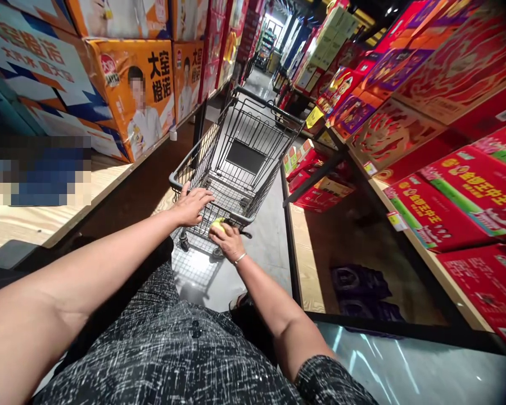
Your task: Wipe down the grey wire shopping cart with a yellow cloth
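Note:
A wire shopping cart [244,157] stands in front of my body, its black bars showing the floor beneath. My left hand [193,205] lies over the near left corner of the cart with its fingers stretched out; whether it touches the rim I cannot tell. At the near side of the cart, my right hand [228,242] is closed on a small round yellow-green thing [218,224], which may be a fruit. The fingers hide part of it. A thin bracelet sits on the right wrist. No goods show in the cart's basket.
Orange drink boxes [130,95] are stacked on a wooden shelf [109,183] at the left. Red gift boxes [459,191] fill the shelf on the right, with dark purple packages [360,281] below. The aisle floor [259,84] runs ahead between the shelves.

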The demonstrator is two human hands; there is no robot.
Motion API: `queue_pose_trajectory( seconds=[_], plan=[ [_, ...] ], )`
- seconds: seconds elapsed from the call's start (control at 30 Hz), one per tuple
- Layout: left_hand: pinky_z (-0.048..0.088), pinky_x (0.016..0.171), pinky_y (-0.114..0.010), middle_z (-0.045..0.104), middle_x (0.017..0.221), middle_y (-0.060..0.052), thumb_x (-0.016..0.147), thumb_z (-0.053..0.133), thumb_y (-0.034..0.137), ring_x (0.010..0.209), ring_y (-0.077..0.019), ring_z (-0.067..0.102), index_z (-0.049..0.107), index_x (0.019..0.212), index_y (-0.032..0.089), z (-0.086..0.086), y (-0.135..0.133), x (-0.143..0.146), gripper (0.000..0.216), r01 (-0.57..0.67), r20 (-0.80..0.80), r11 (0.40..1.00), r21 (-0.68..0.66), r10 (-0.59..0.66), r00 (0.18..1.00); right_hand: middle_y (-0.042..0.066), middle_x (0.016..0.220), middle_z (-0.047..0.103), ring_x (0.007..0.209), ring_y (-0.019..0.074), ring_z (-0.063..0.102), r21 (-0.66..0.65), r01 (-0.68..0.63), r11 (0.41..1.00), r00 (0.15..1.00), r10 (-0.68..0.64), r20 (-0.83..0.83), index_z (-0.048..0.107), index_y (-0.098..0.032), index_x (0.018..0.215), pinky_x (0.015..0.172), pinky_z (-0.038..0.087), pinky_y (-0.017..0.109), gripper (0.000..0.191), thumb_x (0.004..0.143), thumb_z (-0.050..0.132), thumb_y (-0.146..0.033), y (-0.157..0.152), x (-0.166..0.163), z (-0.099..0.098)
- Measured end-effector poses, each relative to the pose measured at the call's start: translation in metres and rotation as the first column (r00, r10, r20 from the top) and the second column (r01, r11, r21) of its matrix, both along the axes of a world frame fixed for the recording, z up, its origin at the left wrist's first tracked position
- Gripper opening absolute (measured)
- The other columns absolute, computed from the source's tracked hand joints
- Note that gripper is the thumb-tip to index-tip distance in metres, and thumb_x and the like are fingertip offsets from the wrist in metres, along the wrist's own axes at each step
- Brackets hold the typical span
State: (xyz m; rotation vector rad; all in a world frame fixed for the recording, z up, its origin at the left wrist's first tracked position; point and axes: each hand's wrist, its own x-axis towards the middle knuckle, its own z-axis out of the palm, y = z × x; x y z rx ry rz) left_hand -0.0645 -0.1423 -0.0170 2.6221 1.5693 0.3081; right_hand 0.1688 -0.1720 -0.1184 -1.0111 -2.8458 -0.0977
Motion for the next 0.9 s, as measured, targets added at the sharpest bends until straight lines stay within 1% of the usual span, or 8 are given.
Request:
queue_pose_trajectory(
  seconds=[0.13,0.27,0.33,0.43,0.57,0.67,0.77,0.9],
  plan=[
    [-0.015,0.116,-0.060,0.047,0.145,-0.007,0.069,0.060,0.018,0.138,-0.0277,0.036,0.050,0.129,0.027,-0.002,0.008,-0.009,0.062,0.014,0.037,0.999,-0.047,-0.012,0.999,-0.002,0.133,0.060,0.128,0.0192,0.045,-0.171,-0.021,0.985,0.982,0.052,0.183,0.065,-0.032,0.114,0.103,0.041,0.037,0.025,0.100,0.045,-0.028,-0.020,-0.008,-0.052],
    [-0.011,0.116,-0.063,0.047,0.145,-0.007,0.067,0.058,0.016,0.138,-0.0277,0.036,0.052,0.123,0.026,-0.001,0.015,-0.017,0.057,-0.011,0.033,0.998,-0.064,0.013,0.999,0.000,0.134,0.059,0.127,0.0212,0.045,-0.145,0.011,0.989,0.984,0.015,0.177,0.064,-0.032,0.116,0.099,0.043,0.040,0.024,0.100,0.045,-0.031,-0.031,-0.013,-0.057],
    [-0.010,0.116,-0.064,0.047,0.145,-0.008,0.067,0.058,0.016,0.138,-0.0287,0.035,0.053,0.121,0.024,0.000,0.018,-0.020,0.055,-0.026,0.022,0.998,-0.062,0.027,0.999,0.000,0.142,0.054,0.131,0.0228,0.040,-0.067,0.005,0.998,0.994,0.002,0.111,0.059,-0.035,0.125,0.100,0.042,0.042,0.030,0.101,0.042,-0.031,-0.027,-0.012,-0.040],
    [-0.009,0.116,-0.065,0.047,0.144,-0.009,0.068,0.058,0.017,0.140,-0.0302,0.034,0.055,0.119,0.022,0.003,0.022,-0.024,0.051,-0.045,0.002,0.996,-0.074,0.045,0.999,-0.001,0.145,0.052,0.135,0.0255,0.036,0.079,0.025,0.997,0.999,-0.023,-0.028,0.055,-0.039,0.134,0.100,0.039,0.044,0.037,0.100,0.045,-0.027,-0.010,-0.006,0.003],
    [-0.004,0.117,-0.065,0.050,0.141,-0.012,0.070,0.058,0.018,0.143,-0.0306,0.030,0.055,0.120,0.020,0.010,0.024,-0.020,0.050,-0.118,-0.054,0.987,-0.107,0.112,0.992,0.000,0.141,0.055,0.138,0.0276,0.034,0.233,0.177,0.956,0.959,-0.114,-0.260,0.055,-0.044,0.135,0.108,0.032,0.046,0.044,0.097,0.052,-0.022,0.010,0.005,0.063],
    [-0.004,0.118,-0.065,0.043,0.148,-0.013,0.072,0.059,0.018,0.147,-0.0315,0.022,0.050,0.132,0.019,0.015,0.018,-0.008,0.060,-0.132,-0.028,0.988,-0.085,0.130,0.991,0.002,0.139,0.056,0.139,0.0286,0.034,0.274,0.261,0.926,0.910,-0.142,-0.389,0.061,-0.041,0.130,0.110,0.031,0.048,0.040,0.096,0.054,-0.022,0.017,0.005,0.077],
    [-0.004,0.119,-0.062,0.039,0.153,-0.009,0.074,0.058,0.015,0.148,-0.0292,0.021,0.042,0.142,0.022,0.017,0.008,0.005,0.071,-0.017,0.018,0.997,-0.077,0.019,1.000,0.001,0.131,0.061,0.133,0.0269,0.041,0.277,0.200,0.940,0.925,-0.087,-0.371,0.067,-0.040,0.120,0.107,0.034,0.046,0.032,0.096,0.053,-0.024,0.018,-0.005,0.059],
    [-0.010,0.119,-0.060,0.049,0.146,-0.006,0.073,0.058,0.012,0.146,-0.0269,0.026,0.049,0.136,0.024,0.012,0.003,0.010,0.065,0.054,0.028,0.994,-0.098,-0.051,0.998,-0.001,0.135,0.060,0.131,0.0248,0.043,0.170,0.096,0.981,0.981,-0.064,-0.185,0.062,-0.043,0.125,0.104,0.037,0.044,0.035,0.098,0.050,-0.024,0.011,-0.019,0.015]
  ],
)
